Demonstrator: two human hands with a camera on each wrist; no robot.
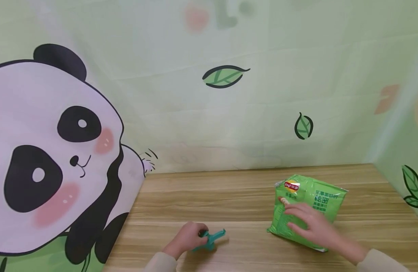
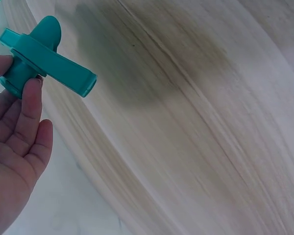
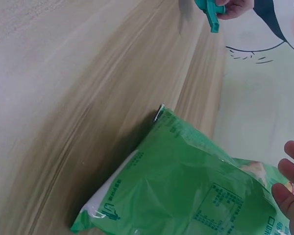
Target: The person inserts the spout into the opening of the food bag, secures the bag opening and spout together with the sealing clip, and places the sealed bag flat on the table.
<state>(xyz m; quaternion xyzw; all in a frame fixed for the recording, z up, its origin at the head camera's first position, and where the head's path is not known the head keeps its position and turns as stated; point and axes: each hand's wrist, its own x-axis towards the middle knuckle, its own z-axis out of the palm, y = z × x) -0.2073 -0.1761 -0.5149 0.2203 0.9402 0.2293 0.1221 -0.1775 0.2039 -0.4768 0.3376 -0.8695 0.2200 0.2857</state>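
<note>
My left hand (image 1: 189,238) pinches a teal plastic bag clip (image 1: 215,237) between thumb and fingers, held just above the table. In the left wrist view the clip (image 2: 59,66) shows a straight bar and a rounded, spout-like part. To the right, a green Lay's chip bag (image 1: 326,206) leans back slightly on the table. My right hand (image 1: 312,223) is in front of the bag with fingers extended and apart. From the right wrist view, the fingers (image 3: 290,171) hover beside the bag (image 3: 181,181); contact is hard to tell.
A wood-grain table (image 1: 246,204) lies under both hands. Behind it hangs a pale green cloth backdrop (image 1: 168,98) with leaf prints, and a large printed panda (image 1: 32,102) covers the left side. The cloth continues along the right edge.
</note>
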